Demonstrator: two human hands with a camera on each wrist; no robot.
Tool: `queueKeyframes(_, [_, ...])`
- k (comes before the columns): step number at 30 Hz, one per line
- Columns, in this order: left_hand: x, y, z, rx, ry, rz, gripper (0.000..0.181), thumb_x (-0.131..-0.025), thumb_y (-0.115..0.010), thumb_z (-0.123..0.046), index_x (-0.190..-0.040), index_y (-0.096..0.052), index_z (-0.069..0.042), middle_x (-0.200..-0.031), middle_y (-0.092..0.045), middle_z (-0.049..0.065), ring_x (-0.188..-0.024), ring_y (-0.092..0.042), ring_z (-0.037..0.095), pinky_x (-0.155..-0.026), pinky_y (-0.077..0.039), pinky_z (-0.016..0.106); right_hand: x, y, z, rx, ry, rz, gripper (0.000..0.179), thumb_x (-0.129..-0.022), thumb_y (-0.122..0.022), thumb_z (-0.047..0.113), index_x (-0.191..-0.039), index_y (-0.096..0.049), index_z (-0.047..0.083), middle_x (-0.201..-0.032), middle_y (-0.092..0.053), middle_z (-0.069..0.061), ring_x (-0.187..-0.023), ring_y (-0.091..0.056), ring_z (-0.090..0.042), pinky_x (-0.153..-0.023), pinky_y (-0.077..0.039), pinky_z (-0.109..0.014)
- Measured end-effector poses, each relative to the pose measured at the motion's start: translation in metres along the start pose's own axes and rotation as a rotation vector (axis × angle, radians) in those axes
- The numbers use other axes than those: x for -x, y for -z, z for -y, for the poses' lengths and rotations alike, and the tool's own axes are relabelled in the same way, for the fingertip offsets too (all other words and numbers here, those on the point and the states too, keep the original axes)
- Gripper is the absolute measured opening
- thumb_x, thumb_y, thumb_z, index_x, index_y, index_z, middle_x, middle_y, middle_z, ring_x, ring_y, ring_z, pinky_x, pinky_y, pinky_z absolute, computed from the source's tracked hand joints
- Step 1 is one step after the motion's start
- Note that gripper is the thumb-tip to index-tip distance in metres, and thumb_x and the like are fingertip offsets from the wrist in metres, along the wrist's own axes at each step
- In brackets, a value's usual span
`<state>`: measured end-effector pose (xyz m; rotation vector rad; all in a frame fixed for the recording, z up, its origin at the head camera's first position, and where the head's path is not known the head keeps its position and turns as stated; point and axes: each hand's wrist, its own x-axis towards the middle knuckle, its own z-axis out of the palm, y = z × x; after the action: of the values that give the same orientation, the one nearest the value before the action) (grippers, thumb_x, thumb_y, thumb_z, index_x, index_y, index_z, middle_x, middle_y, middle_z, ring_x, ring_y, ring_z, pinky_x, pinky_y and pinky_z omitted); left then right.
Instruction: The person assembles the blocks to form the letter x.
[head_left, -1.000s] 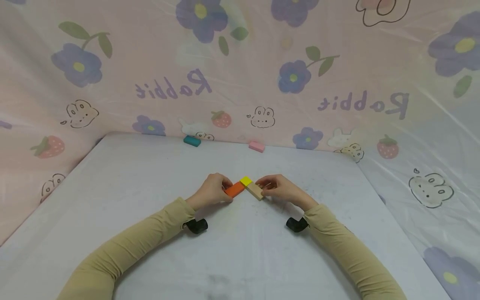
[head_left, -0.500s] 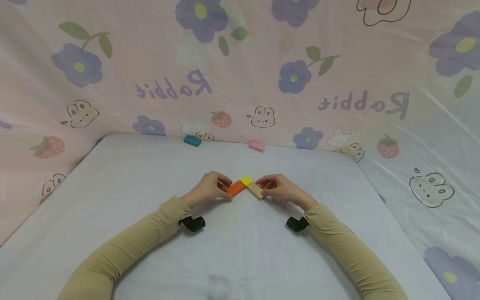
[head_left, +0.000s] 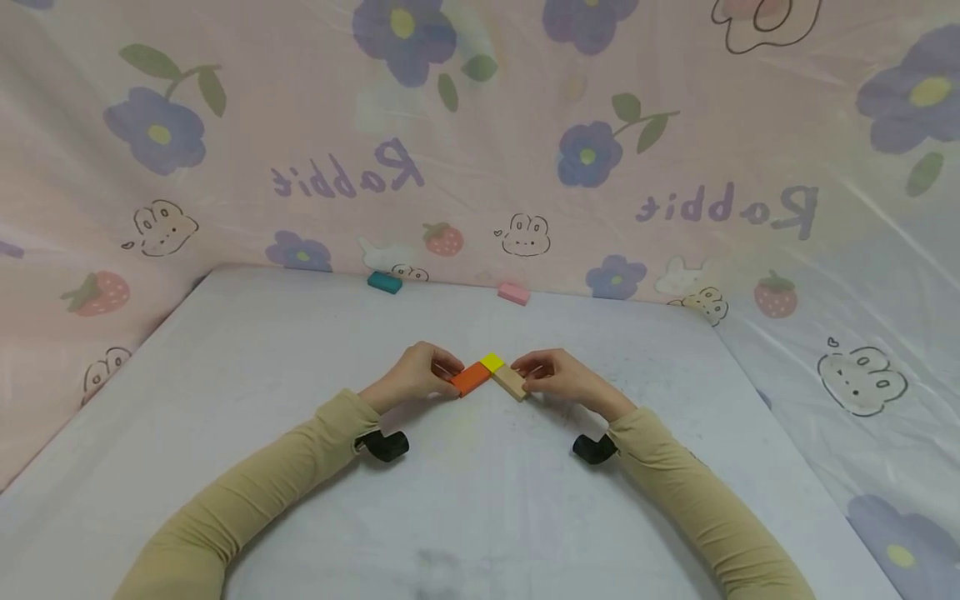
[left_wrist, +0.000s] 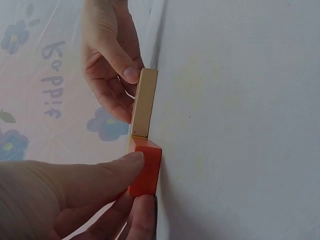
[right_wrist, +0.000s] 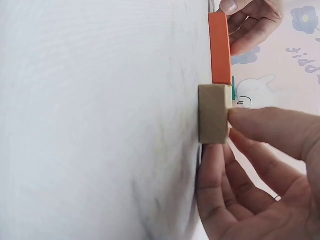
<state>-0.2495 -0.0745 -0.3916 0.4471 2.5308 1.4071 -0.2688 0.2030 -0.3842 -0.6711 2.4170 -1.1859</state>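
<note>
An orange block (head_left: 471, 379) and a plain wooden block (head_left: 511, 382) lie on the white surface, slanting apart like an upside-down V. A small yellow block (head_left: 492, 362) sits at the point where they meet. At the outer end of the orange block, my left hand (head_left: 423, 372) has its thumb on one side and fingers on the other, pinching it. My right hand (head_left: 558, 377) holds the outer end of the wooden block between thumb and fingers. In the left wrist view, the orange block (left_wrist: 147, 170) hides most of the yellow one.
Toward the back edge of the white table (head_left: 315, 517) lie a teal block (head_left: 385, 282) and a pink block (head_left: 513, 293). A printed curtain (head_left: 480, 125) rises behind and along both sides. Black wrist devices (head_left: 386, 447) hang under both sleeves.
My left hand and forearm have shifted slightly left and away from me, the thumb drawing back so the orange block's near corner shows. My right hand and the wooden block have stayed in place.
</note>
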Motion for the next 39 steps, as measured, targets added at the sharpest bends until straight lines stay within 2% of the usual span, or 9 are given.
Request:
queueKeyframes(12, [0.000,-0.001,0.000,-0.008,-0.008,-0.005,0.035,-0.072,-0.082,0.000,-0.105,-0.071,0.000,-0.101,-0.068,0.006,-0.086,-0.063,0.017,-0.078,-0.052,0.029,0.000,0.001,-0.003,0.003,0.005,-0.003,0.033,-0.090,-0.062,0.006,-0.122,-0.062,0.003,-0.109,-0.062,-0.010,-0.094,-0.060,-0.022,-0.078,-0.050,-0.029])
queueKeyframes(22, [-0.002,-0.002,0.002,-0.018,-0.011,-0.003,0.035,-0.072,-0.083,-0.003,-0.106,-0.071,-0.002,-0.101,-0.068,0.005,-0.088,-0.062,0.017,-0.079,-0.051,0.030,0.000,0.000,-0.003,-0.005,-0.008,-0.005,0.033,-0.090,-0.062,0.005,-0.123,-0.062,0.004,-0.110,-0.062,-0.011,-0.094,-0.059,-0.022,-0.079,-0.050,-0.029])
queueKeyframes(28, [-0.006,0.001,0.001,-0.009,0.038,0.008,0.032,-0.080,-0.078,-0.014,-0.110,-0.070,-0.004,-0.102,-0.068,0.003,-0.087,-0.061,0.017,-0.076,-0.051,0.030,0.001,-0.001,-0.002,0.002,0.007,-0.006,0.034,-0.090,-0.063,0.006,-0.123,-0.061,0.002,-0.111,-0.062,-0.012,-0.093,-0.059,-0.023,-0.079,-0.049,-0.028])
queueKeyframes(32, [-0.012,0.002,-0.001,0.035,0.085,0.015,0.032,-0.085,-0.073,-0.018,-0.113,-0.068,-0.003,-0.102,-0.066,0.004,-0.082,-0.063,0.017,-0.073,-0.052,0.029,0.001,0.000,-0.001,0.001,-0.006,-0.008,0.034,-0.090,-0.064,0.008,-0.123,-0.061,0.002,-0.112,-0.062,-0.013,-0.095,-0.059,-0.024,-0.081,-0.049,-0.030])
queueKeyframes(35, [-0.019,0.001,-0.003,0.052,0.108,0.005,0.032,-0.085,-0.073,-0.017,-0.113,-0.068,-0.002,-0.099,-0.066,0.004,-0.079,-0.062,0.017,-0.071,-0.052,0.027,-0.001,0.001,-0.001,0.002,-0.032,-0.017,0.034,-0.090,-0.063,0.011,-0.123,-0.061,0.003,-0.113,-0.062,-0.012,-0.095,-0.059,-0.023,-0.081,-0.049,-0.031])
queueKeyframes(39, [-0.025,-0.002,-0.005,0.053,0.100,-0.014,0.031,-0.081,-0.077,-0.012,-0.109,-0.069,0.000,-0.093,-0.067,0.005,-0.076,-0.061,0.016,-0.066,-0.052,0.025,-0.006,0.004,0.001,-0.005,-0.041,-0.031,0.035,-0.092,-0.060,0.010,-0.125,-0.060,0.001,-0.114,-0.062,-0.013,-0.094,-0.060,-0.023,-0.080,-0.051,-0.033])
